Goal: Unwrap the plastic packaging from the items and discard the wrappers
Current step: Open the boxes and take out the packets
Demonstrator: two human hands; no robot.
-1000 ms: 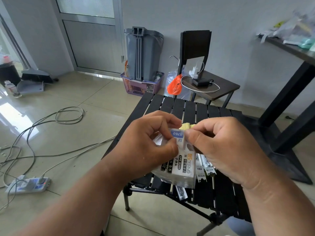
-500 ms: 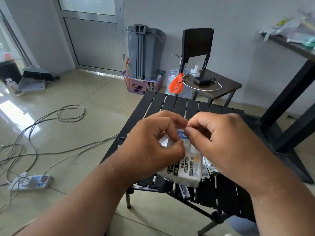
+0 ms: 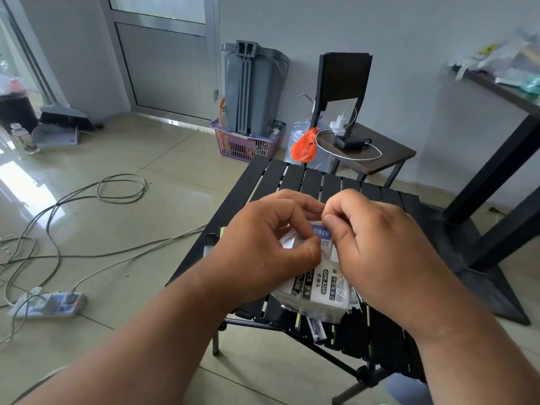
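Both my hands pinch the top edge of one packet, held above the table.

My left hand (image 3: 263,252) and right hand (image 3: 377,252) each curl thumb and forefinger onto the clear plastic-wrapped white packet with black print and a blue label (image 3: 318,285), fingertips nearly meeting. It hangs upright over the black slatted folding table (image 3: 295,176). Beyond, a purple mesh plastic basket (image 3: 245,146) holds a grey plastic bin (image 3: 251,89).

Both forearms are bare up to the frame edge, no sleeves showing. The left hand (image 3: 263,247) and the right hand (image 3: 388,249) are bare too (short-trimmed thumbnails, broad knuckles), each wrist creased where it bends.
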